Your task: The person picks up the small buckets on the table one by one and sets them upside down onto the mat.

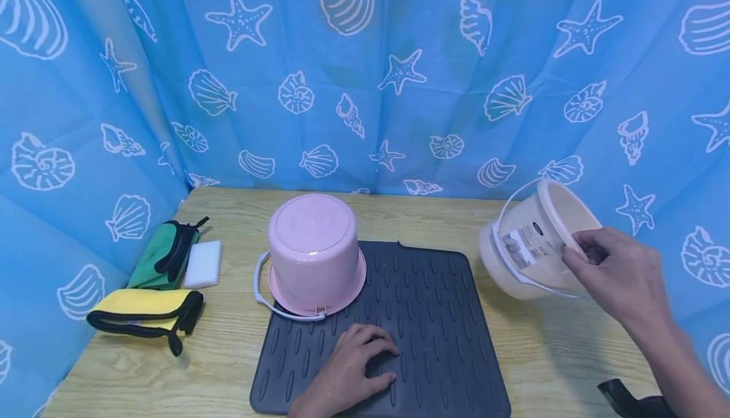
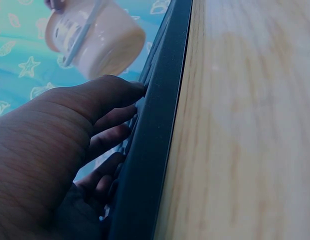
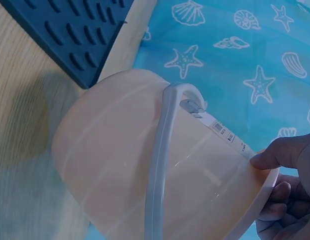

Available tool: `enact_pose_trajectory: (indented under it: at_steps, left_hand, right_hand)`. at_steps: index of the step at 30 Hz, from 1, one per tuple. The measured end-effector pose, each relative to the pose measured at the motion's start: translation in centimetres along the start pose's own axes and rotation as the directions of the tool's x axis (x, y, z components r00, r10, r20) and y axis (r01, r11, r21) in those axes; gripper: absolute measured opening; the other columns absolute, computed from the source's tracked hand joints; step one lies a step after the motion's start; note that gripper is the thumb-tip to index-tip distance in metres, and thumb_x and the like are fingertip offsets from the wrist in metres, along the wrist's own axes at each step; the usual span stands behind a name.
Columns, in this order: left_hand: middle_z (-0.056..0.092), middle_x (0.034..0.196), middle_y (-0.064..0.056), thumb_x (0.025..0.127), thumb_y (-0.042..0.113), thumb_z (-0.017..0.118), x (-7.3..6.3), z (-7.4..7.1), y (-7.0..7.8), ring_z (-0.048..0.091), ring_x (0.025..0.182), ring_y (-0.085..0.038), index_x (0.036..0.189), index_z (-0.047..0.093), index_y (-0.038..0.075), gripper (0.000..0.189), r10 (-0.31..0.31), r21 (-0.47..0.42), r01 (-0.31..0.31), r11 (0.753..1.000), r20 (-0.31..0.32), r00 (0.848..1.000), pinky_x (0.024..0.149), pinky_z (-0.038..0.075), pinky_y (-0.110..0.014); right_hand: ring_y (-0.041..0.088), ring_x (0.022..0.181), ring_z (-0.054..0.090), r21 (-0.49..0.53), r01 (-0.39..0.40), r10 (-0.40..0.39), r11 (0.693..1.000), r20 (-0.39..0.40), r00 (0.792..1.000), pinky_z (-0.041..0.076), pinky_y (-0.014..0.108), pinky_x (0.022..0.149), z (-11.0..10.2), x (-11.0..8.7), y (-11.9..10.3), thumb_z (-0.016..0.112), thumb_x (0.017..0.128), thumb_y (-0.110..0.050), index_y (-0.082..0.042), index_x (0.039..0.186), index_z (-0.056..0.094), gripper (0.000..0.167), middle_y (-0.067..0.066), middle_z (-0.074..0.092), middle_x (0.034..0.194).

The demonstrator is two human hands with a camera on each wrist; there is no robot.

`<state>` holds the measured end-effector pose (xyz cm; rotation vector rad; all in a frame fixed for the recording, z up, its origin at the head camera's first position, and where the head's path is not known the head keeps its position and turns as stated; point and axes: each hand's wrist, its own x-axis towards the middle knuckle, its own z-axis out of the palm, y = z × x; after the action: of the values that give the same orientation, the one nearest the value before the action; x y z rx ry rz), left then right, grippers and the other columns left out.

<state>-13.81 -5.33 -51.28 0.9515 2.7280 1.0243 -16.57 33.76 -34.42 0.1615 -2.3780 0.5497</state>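
My right hand point(image 1: 624, 272) pinches the rim of a cream plastic bucket point(image 1: 530, 240), thumb outside and fingers inside. The bucket tilts over the right side of the table, its mouth toward the hand. Its pale handle point(image 3: 160, 165) hangs across its side, near a printed label point(image 1: 523, 247). On the dark ribbed mat point(image 1: 433, 342) rests my left hand point(image 1: 356, 367), fingers loosely bent, with nothing in them. Just behind that hand a pink bucket point(image 1: 313, 253) stands upside down on the mat's back left part, its handle point(image 1: 259, 278) lying out to the left.
A folded yellow cloth point(image 1: 142, 307), a green cloth point(image 1: 160, 256) and a white sponge block point(image 1: 203, 263) lie at the table's left. A black object point(image 1: 627, 399) is at the lower right. A blue shell-patterned curtain point(image 1: 365, 76) hangs behind the wooden table point(image 1: 217, 367).
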Motion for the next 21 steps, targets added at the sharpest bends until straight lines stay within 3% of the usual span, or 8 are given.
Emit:
enact_pose_trajectory:
  at_steps: [13, 21]
  left_hand:
    - [0.056, 0.124, 0.015, 0.088, 0.036, 0.077, 0.0, 0.0, 0.1, 0.047, 0.116, -0.01, 0.111, 0.071, 0.032, 0.024, 0.039, 0.015, -0.038, 0.999, -0.03, 0.999, 0.099, 0.042, -0.044]
    - [0.056, 0.123, 0.016, 0.087, 0.035, 0.078, 0.0, 0.0, 0.3, 0.046, 0.115, -0.01, 0.11, 0.071, 0.032, 0.024, 0.015, 0.0, -0.015, 1.0, -0.018, 1.0, 0.099, 0.042, -0.044]
  right_hand:
    - [-0.016, 0.062, 0.042, 0.015, -0.029, 0.029, 0.999, -0.022, 0.999, 0.036, 0.005, 0.052, 0.2, 0.0, -1.0, 0.081, 0.071, -0.006, 0.006, 0.09, 0.074, 0.022, 0.017, 0.068, 0.077]
    - [-0.016, 0.062, 0.042, 0.034, -0.052, 0.053, 0.998, -0.029, 0.998, 0.035, 0.006, 0.053, 0.6, 0.1, -1.5, 0.081, 0.071, -0.006, 0.004, 0.089, 0.075, 0.021, 0.015, 0.068, 0.076]
